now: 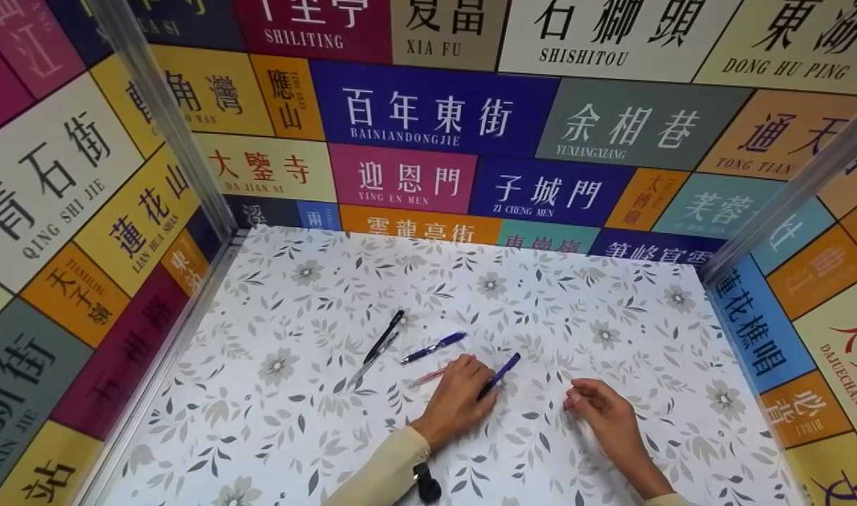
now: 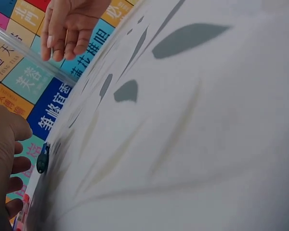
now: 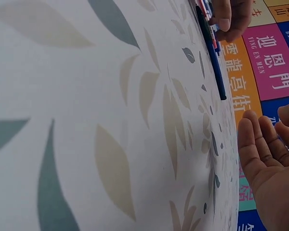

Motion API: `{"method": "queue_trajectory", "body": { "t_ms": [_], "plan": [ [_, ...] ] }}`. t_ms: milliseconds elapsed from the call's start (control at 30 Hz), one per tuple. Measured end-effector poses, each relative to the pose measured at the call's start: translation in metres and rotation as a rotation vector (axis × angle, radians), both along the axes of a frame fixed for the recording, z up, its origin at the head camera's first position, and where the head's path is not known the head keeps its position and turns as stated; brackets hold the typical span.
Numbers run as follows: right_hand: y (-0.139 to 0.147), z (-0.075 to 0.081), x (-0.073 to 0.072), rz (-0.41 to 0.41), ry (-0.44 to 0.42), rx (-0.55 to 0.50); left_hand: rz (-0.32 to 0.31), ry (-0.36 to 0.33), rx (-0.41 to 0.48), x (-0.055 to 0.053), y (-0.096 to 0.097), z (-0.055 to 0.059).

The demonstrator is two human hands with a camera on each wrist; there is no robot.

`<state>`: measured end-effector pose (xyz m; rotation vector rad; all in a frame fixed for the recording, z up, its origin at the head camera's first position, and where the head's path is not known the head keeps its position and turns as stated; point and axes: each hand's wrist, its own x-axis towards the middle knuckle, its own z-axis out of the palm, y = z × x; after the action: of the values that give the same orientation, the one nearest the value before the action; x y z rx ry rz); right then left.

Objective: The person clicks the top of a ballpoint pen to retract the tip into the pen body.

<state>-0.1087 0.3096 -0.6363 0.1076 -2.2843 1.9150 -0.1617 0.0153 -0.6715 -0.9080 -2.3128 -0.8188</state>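
Note:
In the head view my left hand (image 1: 458, 397) is low over the tabletop among several pens, its fingers loosely bent. A dark blue pen (image 1: 502, 372) lies along its thumb side; the right wrist view shows this blue pen (image 3: 213, 53) flat on the cloth. Partly hidden under the left fingers is a red pen (image 1: 428, 378). Just beyond the fingertips lies another blue pen (image 1: 435, 347). A black pen (image 1: 384, 336) and a clear-barrelled pen (image 1: 373, 360) lie farther left. My right hand (image 1: 606, 414), to the right, has relaxed fingers with nothing in them.
White floral cloth (image 1: 562, 309) covers the table. Upright panels with coloured sign patterns stand at the back (image 1: 435, 105), left (image 1: 48, 281) and right, joined by clear corner strips (image 1: 182, 126). A black strap (image 1: 426, 483) is around the left wrist.

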Motion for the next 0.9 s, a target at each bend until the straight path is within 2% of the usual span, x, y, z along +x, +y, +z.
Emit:
{"method": "queue_trajectory", "body": {
  "t_ms": [133, 367, 600, 900],
  "plan": [
    [0.001, 0.000, 0.001, 0.003, -0.002, -0.017, 0.003, 0.014, -0.021, -0.002, 0.003, -0.004],
    [0.003, 0.000, 0.003, 0.010, -0.007, -0.015, 0.013, -0.031, -0.059, -0.005, 0.001, -0.008],
    [0.004, -0.001, 0.003, 0.004, -0.006, -0.015, 0.067, -0.025, -0.137, -0.008, 0.002, -0.010],
    [0.005, -0.004, 0.003, 0.016, -0.007, -0.025, 0.093, -0.019, -0.214, -0.010, 0.004, -0.011]
  ]
}}
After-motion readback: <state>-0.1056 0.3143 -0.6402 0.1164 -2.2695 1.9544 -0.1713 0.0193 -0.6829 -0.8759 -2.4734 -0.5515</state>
